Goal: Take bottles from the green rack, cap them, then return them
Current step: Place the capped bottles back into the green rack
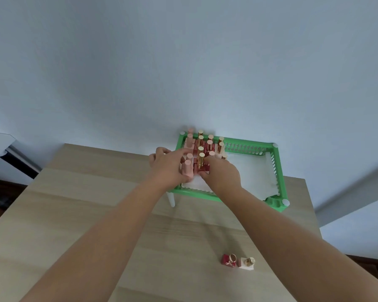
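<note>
Both hands are reaching into the green rack [277, 171] on the tabletop [96, 203]. The left hand [168, 168] is grasping a pink-capped bottle [187, 168]; the right hand [223, 175] is gripping a red gold-capped bottle [202, 163]. This looks like the returning step; next, each needs seating upright among its neighbours.

— What sort of place is this?
— A plain room, likely a home: a light wooden table [74, 203] against a bare pale wall [183, 62] fills the frame.
— Anything else?
— A green rack [277, 171] of small cosmetic bottles [201, 149], centre right.
</note>
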The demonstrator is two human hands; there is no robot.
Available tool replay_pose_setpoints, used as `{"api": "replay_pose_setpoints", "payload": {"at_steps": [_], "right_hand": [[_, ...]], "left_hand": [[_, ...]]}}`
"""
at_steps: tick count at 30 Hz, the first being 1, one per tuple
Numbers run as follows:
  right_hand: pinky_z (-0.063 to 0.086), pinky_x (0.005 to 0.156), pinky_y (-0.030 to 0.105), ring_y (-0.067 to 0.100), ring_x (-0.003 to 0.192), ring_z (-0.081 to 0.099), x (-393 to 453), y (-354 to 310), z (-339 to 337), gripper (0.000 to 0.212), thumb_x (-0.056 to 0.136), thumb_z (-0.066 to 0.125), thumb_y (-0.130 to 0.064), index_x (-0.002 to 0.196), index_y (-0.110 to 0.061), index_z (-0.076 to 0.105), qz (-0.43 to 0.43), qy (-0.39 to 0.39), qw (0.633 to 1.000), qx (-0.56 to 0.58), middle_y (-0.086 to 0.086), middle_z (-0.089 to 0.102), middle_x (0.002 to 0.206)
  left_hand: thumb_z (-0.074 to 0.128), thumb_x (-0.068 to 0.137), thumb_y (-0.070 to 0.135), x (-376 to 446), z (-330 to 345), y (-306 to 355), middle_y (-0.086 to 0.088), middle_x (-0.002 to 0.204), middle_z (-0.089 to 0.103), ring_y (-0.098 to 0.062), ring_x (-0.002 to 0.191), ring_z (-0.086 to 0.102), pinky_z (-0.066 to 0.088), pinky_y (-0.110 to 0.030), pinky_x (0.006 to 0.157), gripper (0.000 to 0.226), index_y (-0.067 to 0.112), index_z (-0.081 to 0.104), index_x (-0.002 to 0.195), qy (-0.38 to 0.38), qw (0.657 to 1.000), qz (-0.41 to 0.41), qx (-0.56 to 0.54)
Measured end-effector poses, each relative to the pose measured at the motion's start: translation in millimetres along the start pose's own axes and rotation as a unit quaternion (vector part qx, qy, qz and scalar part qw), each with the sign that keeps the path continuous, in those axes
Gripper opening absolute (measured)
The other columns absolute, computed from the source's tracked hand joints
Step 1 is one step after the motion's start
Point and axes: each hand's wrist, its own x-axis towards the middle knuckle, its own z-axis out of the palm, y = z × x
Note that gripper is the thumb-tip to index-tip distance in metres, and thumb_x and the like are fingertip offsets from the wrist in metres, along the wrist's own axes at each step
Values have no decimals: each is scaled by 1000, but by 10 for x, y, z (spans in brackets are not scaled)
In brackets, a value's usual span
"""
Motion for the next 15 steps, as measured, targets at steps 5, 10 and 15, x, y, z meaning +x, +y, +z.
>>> {"api": "replay_pose_setpoints", "payload": {"at_steps": [5,10,15], "right_hand": [[37,55,29,24,66,48,33,-20,25,16,84,58,-35,93,-21,60,4,-7,1000,-27,6,62,92],[41,56,31,29,71,57,90,-45,41,24,85,58,-42,96,-21,58,2,0,999,-51,6,61,90],[39,55,31,29,67,54,139,-40,101,27,88,55,-43,92,-17,54,5,13,997,-71,9,63,87]], "left_hand": [[65,67,41,111,-34,-11,22,74,43,-21,107,34,17,-34,75,27,42,39,73,-2,998,14,56],[69,67,42,230,-41,2,17,86,53,-23,109,35,18,-34,74,24,35,48,78,0,998,14,61],[75,66,42,335,-13,-23,11,105,55,-27,111,36,23,-34,77,42,29,59,102,22,995,34,93]]}}
